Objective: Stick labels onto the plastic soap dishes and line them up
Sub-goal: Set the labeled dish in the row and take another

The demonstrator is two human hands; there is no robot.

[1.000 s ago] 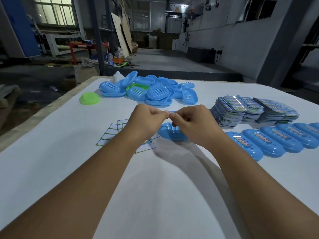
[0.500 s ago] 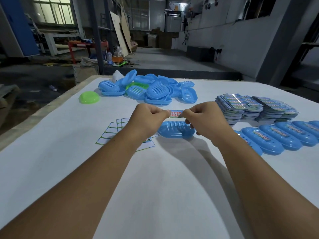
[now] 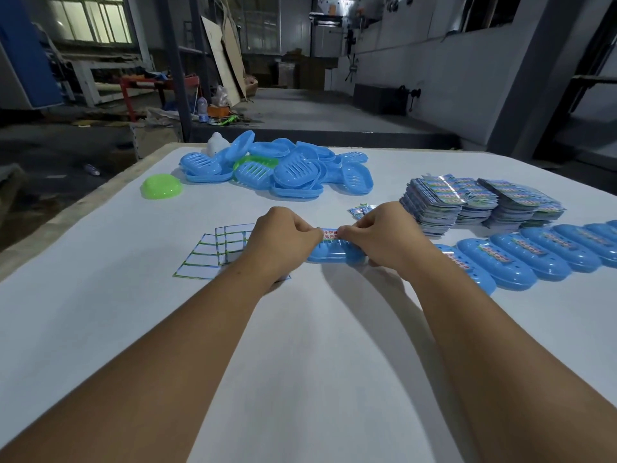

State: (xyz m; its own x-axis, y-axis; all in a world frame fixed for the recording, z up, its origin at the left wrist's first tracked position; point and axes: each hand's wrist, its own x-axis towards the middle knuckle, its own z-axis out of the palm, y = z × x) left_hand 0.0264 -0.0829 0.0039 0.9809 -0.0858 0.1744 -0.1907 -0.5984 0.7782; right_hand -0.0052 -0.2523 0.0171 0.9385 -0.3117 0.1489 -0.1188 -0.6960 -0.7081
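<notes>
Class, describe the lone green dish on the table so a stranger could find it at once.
Start at the heap of blue soap dishes at the far side of the white table. Just left of it, apart, lies the green dish, dome up: the only one outside the pile.

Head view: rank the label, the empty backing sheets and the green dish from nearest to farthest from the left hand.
From the left hand:
1. label, pinched at its fingertips
2. empty backing sheets, beside and under its wrist, left
3. green dish, far left, toward the table edge
</notes>
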